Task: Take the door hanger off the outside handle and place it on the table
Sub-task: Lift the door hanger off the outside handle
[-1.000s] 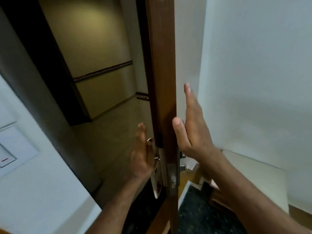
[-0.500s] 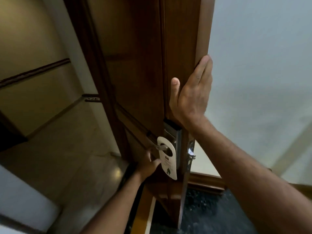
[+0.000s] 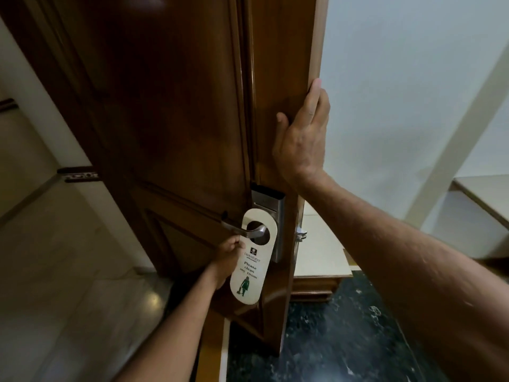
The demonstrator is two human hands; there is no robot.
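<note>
A cream door hanger (image 3: 249, 267) reading "Please clean my room" hangs by its hole on the metal outside handle (image 3: 245, 229) of a dark wooden door (image 3: 170, 128). My left hand (image 3: 228, 260) pinches the hanger's left edge just below the handle. Higher up, my right hand (image 3: 301, 142) grips the door's free edge, thumb on the outer face and fingers wrapped round the edge.
A silver lock plate (image 3: 271, 208) sits behind the hanger. Tiled corridor floor (image 3: 68, 299) lies to the left, and dark marbled floor (image 3: 344, 340) inside on the right. A low cream-topped surface (image 3: 319, 252) stands behind the door, below a white wall (image 3: 399, 78).
The view has swung round to the door's outer face and closed in. My left hand went from open beside the handle to pinching the hanger. My right hand took hold of the door's edge.
</note>
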